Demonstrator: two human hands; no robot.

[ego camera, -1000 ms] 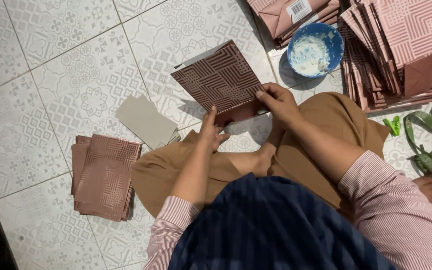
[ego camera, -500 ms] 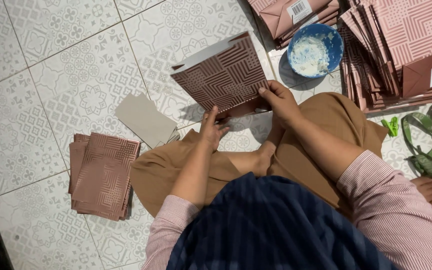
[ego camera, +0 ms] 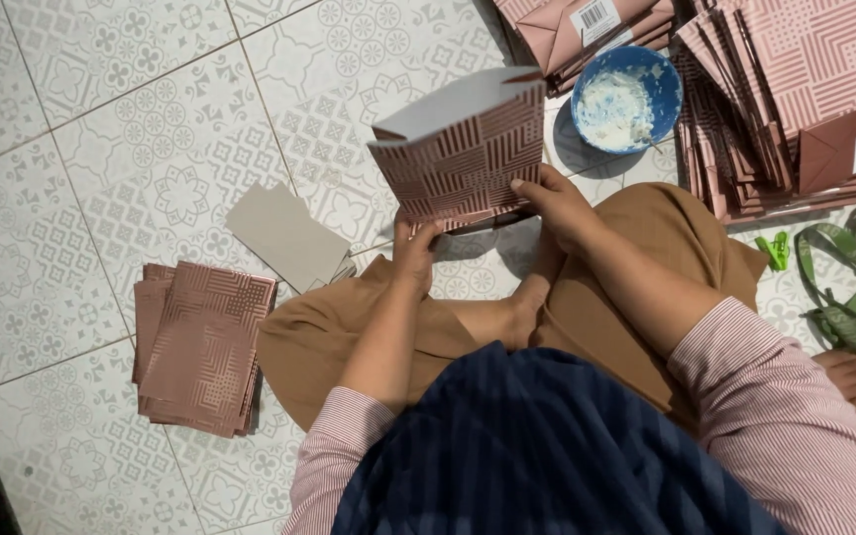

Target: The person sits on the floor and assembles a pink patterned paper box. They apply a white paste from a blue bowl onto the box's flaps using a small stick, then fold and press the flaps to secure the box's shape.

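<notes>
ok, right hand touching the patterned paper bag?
Touching. The head view shows the right hand with its fingers pressed against the lower right edge of the patterned paper bag, no gap between them; the left hand grips its lower left corner.

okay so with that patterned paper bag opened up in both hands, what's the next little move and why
Probably press the bag's bottom flat. The patterned paper bag stands opened, its mouth spread, with the left hand and the right hand both in a grip at its lower edge. That is where the base fold sits. The paste bowl is close by, should the base need glue.
</notes>
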